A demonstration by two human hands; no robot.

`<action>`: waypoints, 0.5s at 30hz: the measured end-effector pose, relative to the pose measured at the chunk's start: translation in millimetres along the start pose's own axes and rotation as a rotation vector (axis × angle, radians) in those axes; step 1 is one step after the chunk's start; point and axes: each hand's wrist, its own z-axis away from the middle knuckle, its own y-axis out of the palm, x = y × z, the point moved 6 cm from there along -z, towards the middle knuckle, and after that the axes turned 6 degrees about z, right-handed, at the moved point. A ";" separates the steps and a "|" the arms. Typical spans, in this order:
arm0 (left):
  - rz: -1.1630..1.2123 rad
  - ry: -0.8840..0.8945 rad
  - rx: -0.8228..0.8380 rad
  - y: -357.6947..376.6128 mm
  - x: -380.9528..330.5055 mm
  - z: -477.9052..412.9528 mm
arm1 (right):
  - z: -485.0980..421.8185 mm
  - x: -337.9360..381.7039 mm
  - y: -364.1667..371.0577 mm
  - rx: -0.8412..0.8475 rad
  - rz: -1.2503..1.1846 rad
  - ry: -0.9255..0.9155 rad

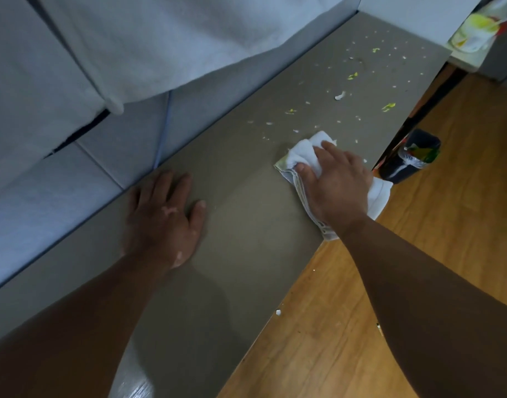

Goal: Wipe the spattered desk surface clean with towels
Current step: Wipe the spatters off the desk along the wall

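Pressing a bunched white towel (302, 152) onto the grey surface (246, 231) near its floor-side edge, the right hand (337, 182) curls its fingers (332, 152) over the cloth (one end hangs off that edge). The left hand (166, 216) lies flat by the wall-side edge, fingers straight and slightly spread. White and yellow-green spatter (340, 95) dots the far end beyond the towel.

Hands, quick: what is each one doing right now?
Left hand: open, resting flat on the desk.
Right hand: grips the white towel, pressing it on the desk.
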 end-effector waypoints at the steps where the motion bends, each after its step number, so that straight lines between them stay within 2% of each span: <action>1: -0.011 -0.004 0.017 0.3 0.0 -1.5 | 2.0 1.6 -0.2 -0.010 0.013 0.007; 7: -0.019 -0.043 0.075 -1.0 -2.2 -9.4 | 64.2 29.9 -4.7 -0.054 0.035 0.091; 11: -0.014 -0.015 0.069 -2.1 -2.9 -15.0 | 135.3 80.2 -0.4 -0.018 0.022 -0.118; 15: -0.003 0.014 0.083 -1.0 -2.2 -21.2 | 122.1 88.4 1.3 0.059 0.031 -0.383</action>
